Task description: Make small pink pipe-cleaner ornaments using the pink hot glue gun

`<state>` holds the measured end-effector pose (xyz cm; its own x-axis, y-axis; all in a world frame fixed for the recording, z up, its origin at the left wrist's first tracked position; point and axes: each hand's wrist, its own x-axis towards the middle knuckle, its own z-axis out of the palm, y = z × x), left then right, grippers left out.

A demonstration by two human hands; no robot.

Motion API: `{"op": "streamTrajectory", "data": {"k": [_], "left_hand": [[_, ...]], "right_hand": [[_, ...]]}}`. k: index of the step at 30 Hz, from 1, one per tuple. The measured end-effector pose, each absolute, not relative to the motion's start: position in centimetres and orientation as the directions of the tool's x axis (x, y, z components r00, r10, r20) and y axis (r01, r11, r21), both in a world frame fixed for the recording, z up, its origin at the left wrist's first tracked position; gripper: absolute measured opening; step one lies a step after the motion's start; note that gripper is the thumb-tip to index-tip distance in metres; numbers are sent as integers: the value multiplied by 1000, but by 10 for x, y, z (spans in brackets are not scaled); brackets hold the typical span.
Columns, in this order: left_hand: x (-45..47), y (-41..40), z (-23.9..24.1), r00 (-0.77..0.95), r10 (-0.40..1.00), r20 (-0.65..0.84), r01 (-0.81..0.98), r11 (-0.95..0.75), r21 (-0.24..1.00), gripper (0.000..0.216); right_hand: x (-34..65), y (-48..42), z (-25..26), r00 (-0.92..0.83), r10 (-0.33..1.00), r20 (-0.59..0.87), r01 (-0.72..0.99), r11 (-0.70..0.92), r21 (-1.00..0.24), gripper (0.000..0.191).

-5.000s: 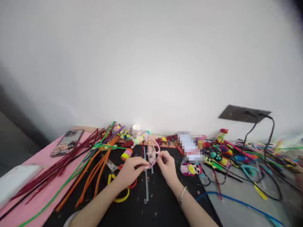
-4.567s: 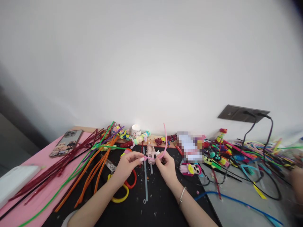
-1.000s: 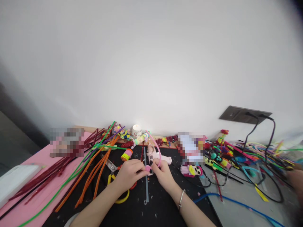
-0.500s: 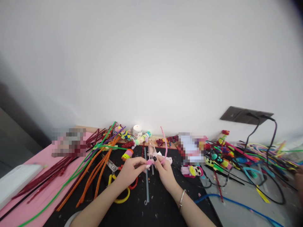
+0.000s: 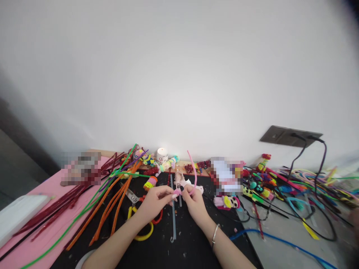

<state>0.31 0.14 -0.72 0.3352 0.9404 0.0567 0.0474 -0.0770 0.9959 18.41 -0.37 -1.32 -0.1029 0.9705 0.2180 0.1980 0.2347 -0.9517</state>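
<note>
My left hand (image 5: pixel 155 203) and my right hand (image 5: pixel 194 204) meet over a black mat (image 5: pixel 162 243). Both pinch a pink pipe cleaner (image 5: pixel 193 172). Its lower end is coiled into a small knot between my fingertips, and its free end curves upward behind my right hand. A silver bracelet (image 5: pixel 214 232) sits on my right wrist. A pale pink glue gun (image 5: pixel 182 182) lies on the mat just beyond my fingers.
Red, orange and green pipe cleaners (image 5: pixel 92 203) fan across the pink table (image 5: pixel 42 239) on the left. Yellow-handled scissors (image 5: pixel 140 228) lie under my left wrist. Small craft figures (image 5: pixel 227 201) and tangled cords (image 5: pixel 294 201) crowd the right. A wall socket (image 5: pixel 288 135) holds plugs.
The free end of the pink pipe cleaner has swung round from a loop to an upright curve as my fingers keep turning the coil. My hands stay in the same spot.
</note>
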Motion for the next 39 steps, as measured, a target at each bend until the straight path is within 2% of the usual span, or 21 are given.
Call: {"op": "streamTrajectory", "data": {"k": [14, 20, 24, 39], "left_hand": [[2, 0, -6, 332, 940, 73, 74, -103, 992, 27], [2, 2, -4, 310, 950, 50, 21, -60, 998, 28], [1, 6, -6, 273, 961, 49, 7, -53, 999, 31], [1, 7, -6, 263, 963, 58, -11, -57, 998, 31]], "right_hand": [[182, -5, -15, -106, 964, 244, 202, 261, -944, 49], [184, -5, -13, 31, 940, 340, 198, 327, -924, 34], [186, -4, -20, 103, 928, 358, 245, 325, -913, 33], [187, -1, -29, -20, 975, 219, 139, 220, -966, 28]]}}
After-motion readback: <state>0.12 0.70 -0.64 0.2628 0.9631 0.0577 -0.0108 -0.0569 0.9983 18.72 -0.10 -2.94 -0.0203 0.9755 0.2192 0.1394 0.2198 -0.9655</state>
